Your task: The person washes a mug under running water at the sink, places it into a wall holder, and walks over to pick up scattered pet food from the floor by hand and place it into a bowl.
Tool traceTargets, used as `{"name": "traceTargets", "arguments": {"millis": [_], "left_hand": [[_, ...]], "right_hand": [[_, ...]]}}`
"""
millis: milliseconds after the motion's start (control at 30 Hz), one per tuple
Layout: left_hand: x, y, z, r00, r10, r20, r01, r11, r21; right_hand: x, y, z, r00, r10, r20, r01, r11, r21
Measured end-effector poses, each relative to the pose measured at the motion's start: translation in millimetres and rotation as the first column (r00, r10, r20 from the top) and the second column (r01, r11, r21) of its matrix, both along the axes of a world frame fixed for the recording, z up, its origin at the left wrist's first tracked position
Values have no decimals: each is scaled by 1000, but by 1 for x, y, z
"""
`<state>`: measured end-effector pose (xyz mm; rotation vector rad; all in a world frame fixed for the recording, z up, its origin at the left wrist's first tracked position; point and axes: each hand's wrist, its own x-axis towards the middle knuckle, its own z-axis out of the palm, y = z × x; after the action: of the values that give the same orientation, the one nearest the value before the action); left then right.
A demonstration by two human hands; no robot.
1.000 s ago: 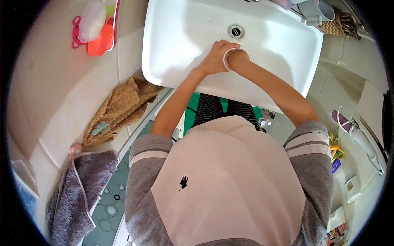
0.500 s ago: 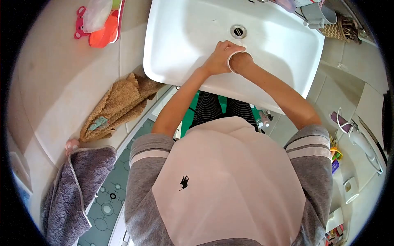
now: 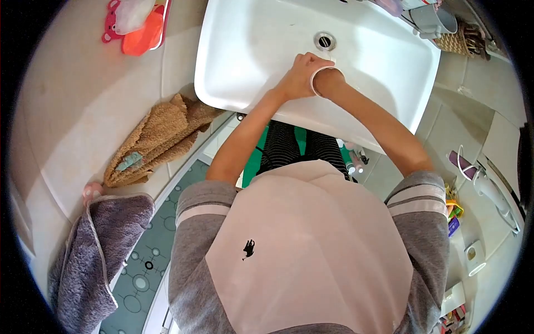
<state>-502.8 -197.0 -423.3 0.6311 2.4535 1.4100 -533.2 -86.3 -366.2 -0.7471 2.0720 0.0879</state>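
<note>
Nearest: person's grey tee w/ pale front panel [image 3: 311, 239]; off to L, a grey towel [image 3: 100, 256], then a brown towel [image 3: 153, 139] by the washbasin's [image 3: 233, 67] near corner. Both forearms reach fwd over the basin.

L hand [image 3: 300, 77] wraps a white-rimmed cup [image 3: 313, 85] from its outer L side, fingers closed round the wall; prob. steadying it, b/c the R hand [image 3: 330, 81] is pushed in thru the mouth, wrist about at the rim. R fingers are hidden inside, so can't tell if spread, curled or holding sth.

Cup's over the basin, just on the near side of the drain [image 3: 325, 42], mouth facing up twd the wearer; can't see if its base touches the bowl. Prob. kept there so any drips land in the basin.

Cup looks: round mouth, thin white rim, plain as far as visible; L hand and R wrist hide most of it, contents can't be made out.

Farthest, top R beyond the basin edge: a grey pot [image 3: 431, 21] w/ a wicker basket [image 3: 451, 44] next to it.
</note>
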Motion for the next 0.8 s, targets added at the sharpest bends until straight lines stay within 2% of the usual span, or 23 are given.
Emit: {"name": "traceTargets", "arguments": {"millis": [67, 100, 167, 200, 267, 300, 333, 367, 400, 433, 467, 500, 567, 667, 700, 733, 767, 800], "left_hand": [[2, 0, 0, 1000, 0, -7, 0, 1000, 4], [3, 1, -1, 1000, 0, -15, 0, 1000, 11], [4, 6, 0, 998, -10, -66, 9, 1000, -15], [4, 8, 0, 994, -20, -107, 15, 999, -45], [5, 8, 4, 997, 8, -77, -12, 999, -53], [6, 8, 7, 999, 38, -39, -40, 997, -61], [7, 9, 7, 998, 36, -44, -39, 998, -59], [6, 10, 6, 996, 69, -48, -72, 995, -71], [6, 10, 5, 993, 102, -50, -106, 991, -84], [6, 10, 5, 993, 102, -56, -106, 991, -82], [6, 10, 5, 994, 96, -59, -102, 989, -110], [7, 10, 4, 994, 91, -60, -98, 985, -138], [9, 12, 5, 994, 91, -68, -99, 986, -134], [10, 12, 6, 993, 82, -86, -94, 985, -147], [11, 12, 6, 993, 74, -95, -89, 983, -160], [10, 12, 7, 993, 72, -96, -87, 983, -159], [10, 12, 8, 989, 88, -118, -106, 982, -155], [11, 13, 9, 985, 104, -137, -125, 981, -150]], "right_hand": [[9, 2, -9, 990, -103, -95, 98, 994, -53], [12, 2, -13, 990, -102, -97, 97, 994, -52], [15, 1, -16, 964, -254, -79, 253, 967, -22], [15, 1, -17, 963, -256, -87, 255, 967, -25], [17, -1, -21, 919, -373, -125, 367, 927, -72], [17, 4, -37, 919, -374, -127, 367, 927, -72], [15, 16, -63, 969, -219, -115, 194, 961, -197], [11, 21, -67, 990, -56, -127, 13, 948, -318], [7, 26, -72, 983, -182, 20, 176, 908, -380], [5, 30, -76, 899, -366, 240, 434, 820, -374], [1, 31, -74, 748, -506, 430, 650, 690, -319], [0, 32, -71, 611, -578, 541, 772, 587, -245], [0, 33, -69, 374, -653, 659, 904, 415, -102], [1, 32, -68, 229, -696, 680, 948, 317, 6], [2, 33, -68, 227, -697, 680, 949, 315, 6], [3, 34, -68, 527, -634, 566, 829, 529, -180], [4, 35, -70, 771, -500, 394, 625, 712, -320], [5, 35, -72, 853, -434, 290, 518, 771, -371]]}}
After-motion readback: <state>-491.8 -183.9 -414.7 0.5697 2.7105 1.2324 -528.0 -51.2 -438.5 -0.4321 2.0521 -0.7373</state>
